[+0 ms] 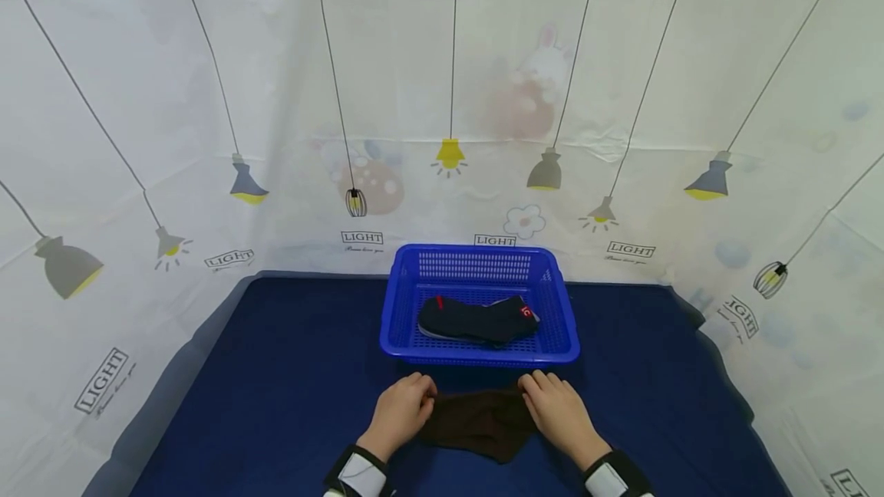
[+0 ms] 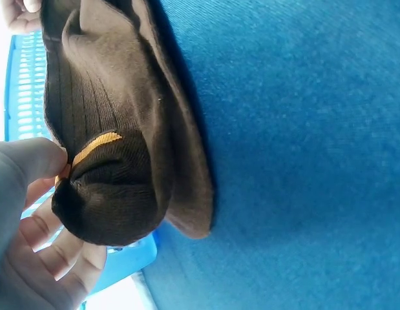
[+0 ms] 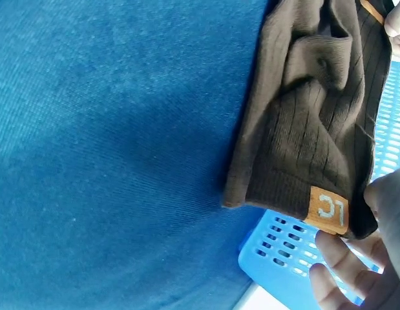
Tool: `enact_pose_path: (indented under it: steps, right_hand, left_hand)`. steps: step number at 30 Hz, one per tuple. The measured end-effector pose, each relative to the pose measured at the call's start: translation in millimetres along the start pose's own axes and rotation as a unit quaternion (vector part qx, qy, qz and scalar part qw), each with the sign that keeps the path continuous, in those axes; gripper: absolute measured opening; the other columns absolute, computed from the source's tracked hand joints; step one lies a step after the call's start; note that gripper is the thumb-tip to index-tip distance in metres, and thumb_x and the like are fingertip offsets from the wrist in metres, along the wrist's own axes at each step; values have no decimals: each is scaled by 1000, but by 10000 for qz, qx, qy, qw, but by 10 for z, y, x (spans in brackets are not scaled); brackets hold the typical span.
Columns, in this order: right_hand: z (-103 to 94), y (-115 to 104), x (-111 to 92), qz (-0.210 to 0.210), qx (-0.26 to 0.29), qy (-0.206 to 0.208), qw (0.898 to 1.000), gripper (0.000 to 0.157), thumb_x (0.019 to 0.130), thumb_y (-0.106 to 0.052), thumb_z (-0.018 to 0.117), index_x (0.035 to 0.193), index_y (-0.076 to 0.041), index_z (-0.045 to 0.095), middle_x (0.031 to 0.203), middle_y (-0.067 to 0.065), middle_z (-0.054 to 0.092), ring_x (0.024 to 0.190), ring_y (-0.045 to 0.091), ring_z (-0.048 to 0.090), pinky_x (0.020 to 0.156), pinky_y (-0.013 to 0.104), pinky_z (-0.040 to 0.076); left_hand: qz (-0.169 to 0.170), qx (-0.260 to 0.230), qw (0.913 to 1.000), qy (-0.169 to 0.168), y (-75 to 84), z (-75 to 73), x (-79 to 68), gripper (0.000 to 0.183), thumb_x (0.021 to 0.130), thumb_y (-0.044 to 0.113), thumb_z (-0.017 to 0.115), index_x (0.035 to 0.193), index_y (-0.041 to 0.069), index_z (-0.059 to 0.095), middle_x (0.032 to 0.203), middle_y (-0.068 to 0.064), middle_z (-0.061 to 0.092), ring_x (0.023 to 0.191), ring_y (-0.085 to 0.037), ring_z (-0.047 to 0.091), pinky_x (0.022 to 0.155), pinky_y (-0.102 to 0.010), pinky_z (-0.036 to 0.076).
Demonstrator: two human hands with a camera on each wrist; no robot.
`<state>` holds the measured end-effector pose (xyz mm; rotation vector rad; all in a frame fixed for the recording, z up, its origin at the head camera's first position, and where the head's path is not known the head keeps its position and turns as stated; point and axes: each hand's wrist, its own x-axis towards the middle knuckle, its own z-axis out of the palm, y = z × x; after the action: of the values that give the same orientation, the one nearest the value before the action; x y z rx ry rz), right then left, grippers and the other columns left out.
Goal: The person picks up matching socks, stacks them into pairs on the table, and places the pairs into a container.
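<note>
A brown sock (image 1: pixel 479 420) is stretched sideways between both hands, just in front of the blue basket. My left hand (image 1: pixel 403 411) pinches the toe end by its upper edge, where an orange stripe shows in the left wrist view; the thumb (image 2: pixel 38 158) lies over the cloth. At the cuff, my right hand (image 1: pixel 558 414) pinches the top corner beside an orange patch (image 3: pixel 327 210) with light lettering. The sock's lower side hangs loose and wrinkled, and a second layer of brown cloth (image 2: pixel 187 187) shows behind the front one.
Beyond the hands stands a blue plastic basket (image 1: pixel 562 336) with slotted walls. Dark socks (image 1: pixel 476 320) with red marks lie inside it. Dark blue cloth (image 1: pixel 290 390) covers the table, and a pale curtain printed with lamps (image 1: pixel 428 60) encloses the back and sides.
</note>
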<state>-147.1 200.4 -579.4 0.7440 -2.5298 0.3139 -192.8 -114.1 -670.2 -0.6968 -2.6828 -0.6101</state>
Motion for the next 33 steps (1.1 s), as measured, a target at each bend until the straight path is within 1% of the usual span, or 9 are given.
enact_pose_path:
  steps: [3,7,13,18,23,26,28,30,33]
  right_hand:
    - [37,9,12,0,-26,8,10000,32,83,-2,93,97,-12,65,84,1,54,70,23,56,58,35,46]
    - [90,23,24,-23,-64,29,10000,36,80,-3,95,100,-10,66,88,5,56,74,25,59,59,38,49]
    - [190,46,13,-53,-161,52,9998,41,77,-5,96,109,-7,70,95,9,61,79,29,61,60,42,52]
    - [248,53,3,-10,-225,80,9997,48,77,-6,97,118,-5,72,105,14,67,84,31,64,64,46,55]
    - [257,58,-30,196,-121,-111,9997,49,80,-6,95,124,-5,73,116,16,69,91,34,68,69,50,58]
    - [236,58,-50,292,-43,-212,9993,49,82,-5,94,126,-5,73,121,16,69,94,35,69,71,51,58]
    - [231,68,-66,313,-12,-216,9993,50,82,-5,94,127,-5,73,122,16,69,94,35,69,71,52,58]
    - [235,86,-86,301,41,-143,9994,52,80,-3,95,127,-4,74,122,16,69,93,35,69,69,52,58]
    - [249,114,-124,285,199,-4,9994,52,78,-3,95,125,-3,73,118,17,68,89,35,67,65,53,57]
  left_hand:
    - [-66,-24,10000,-30,-13,28,14,23,85,12,89,90,25,71,82,14,59,70,-1,56,59,-25,49]
    - [-96,-22,9999,100,-20,54,28,23,83,10,89,90,23,71,83,11,62,71,-7,61,59,-29,52]
    - [58,70,9994,333,13,15,54,21,82,8,88,89,19,71,84,6,64,73,-15,66,59,-33,54]
    - [8,274,9984,499,0,52,65,25,78,8,91,87,20,71,84,5,64,73,-17,66,61,-34,55]
    - [26,488,9969,619,0,58,37,27,75,9,94,88,21,73,86,6,64,74,-16,64,63,-32,56]
    - [78,417,9966,707,9,13,11,28,74,6,93,90,19,75,89,4,64,76,-17,63,62,-33,55]
    - [236,374,9956,823,14,-41,-1,25,76,4,91,90,17,75,90,2,64,75,-17,62,60,-35,53]
    - [319,245,9950,911,90,-182,-10,25,75,2,91,91,14,75,90,0,65,75,-19,61,60,-37,53]
    - [456,293,9935,1000,222,-399,-32,28,73,1,94,92,12,76,91,-2,65,75,-22,61,60,-39,52]
